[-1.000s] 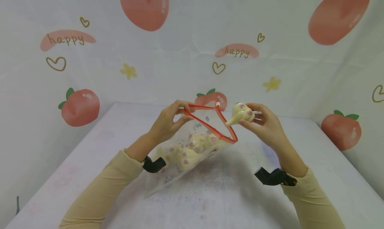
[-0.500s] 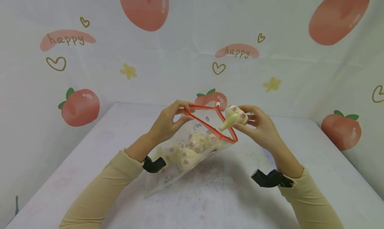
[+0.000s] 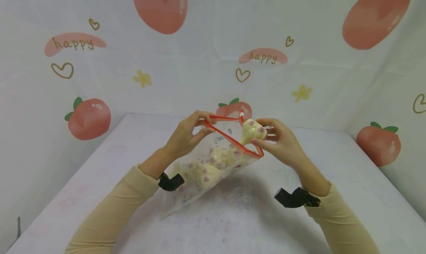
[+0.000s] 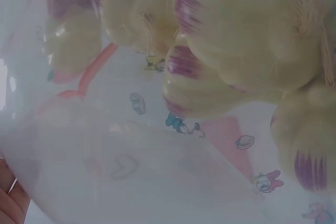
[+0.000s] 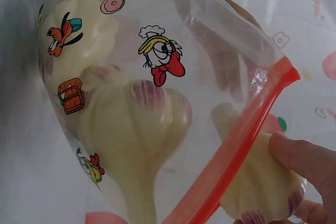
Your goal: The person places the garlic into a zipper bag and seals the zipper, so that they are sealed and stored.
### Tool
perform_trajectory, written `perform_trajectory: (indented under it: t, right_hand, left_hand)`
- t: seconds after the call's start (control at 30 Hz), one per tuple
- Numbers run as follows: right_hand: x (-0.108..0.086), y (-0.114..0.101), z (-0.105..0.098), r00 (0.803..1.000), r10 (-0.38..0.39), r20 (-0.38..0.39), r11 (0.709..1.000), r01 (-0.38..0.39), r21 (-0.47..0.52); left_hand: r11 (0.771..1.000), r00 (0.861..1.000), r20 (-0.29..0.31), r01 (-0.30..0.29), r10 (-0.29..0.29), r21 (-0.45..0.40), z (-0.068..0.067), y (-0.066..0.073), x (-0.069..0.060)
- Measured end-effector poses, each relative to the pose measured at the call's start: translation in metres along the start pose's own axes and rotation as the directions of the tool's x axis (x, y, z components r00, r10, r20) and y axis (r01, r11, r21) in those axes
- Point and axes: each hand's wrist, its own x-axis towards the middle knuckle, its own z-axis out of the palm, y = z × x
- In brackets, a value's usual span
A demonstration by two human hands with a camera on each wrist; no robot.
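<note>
A clear zip bag [image 3: 196, 191] with a red-edged mouth and small cartoon prints leans over the table, its mouth open toward the right. My left hand [image 3: 187, 134] pinches the bag's upper edge between thumb and fingers. Between the thumb and fingers of my right hand [image 3: 283, 143] is a garlic bulb [image 3: 253, 131], its stem pointing down and left into the bag's mouth. In the right wrist view this bulb [image 5: 262, 182] is at the red edge, its stem tip seen through the plastic. Several more garlic bulbs [image 5: 136, 124] lie inside the bag.
The white table [image 3: 226, 224] carries faint stains. Behind it hangs a pale cloth [image 3: 199, 61] printed with red fruit, hearts and "happy". Black wrist mounts [image 3: 296, 197] sit at both sleeve cuffs. A thin dark object [image 3: 19, 226] shows at the far left edge.
My right hand has moved left and slightly down, carrying the garlic bulb from beside the bag's mouth into its opening. The left hand and the bag have stayed put.
</note>
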Motion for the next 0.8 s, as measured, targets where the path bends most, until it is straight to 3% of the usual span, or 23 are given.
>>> perform_trajectory:
  t: [0.4, 0.8]
  right_hand:
    - [0.001, -0.005, 0.004, 0.999, 0.009, 0.038, 0.999, -0.01, 0.034]
    - [0.005, -0.005, 0.011, 0.995, -0.046, 0.085, 0.998, 0.043, 0.044]
  left_hand:
    - [1.0, 1.0, 0.013, 0.021, -0.021, -0.001, 0.0, 0.0, 0.001]
    - [1.0, 1.0, 0.016, 0.02, -0.02, -0.001, 0.001, 0.0, 0.001]
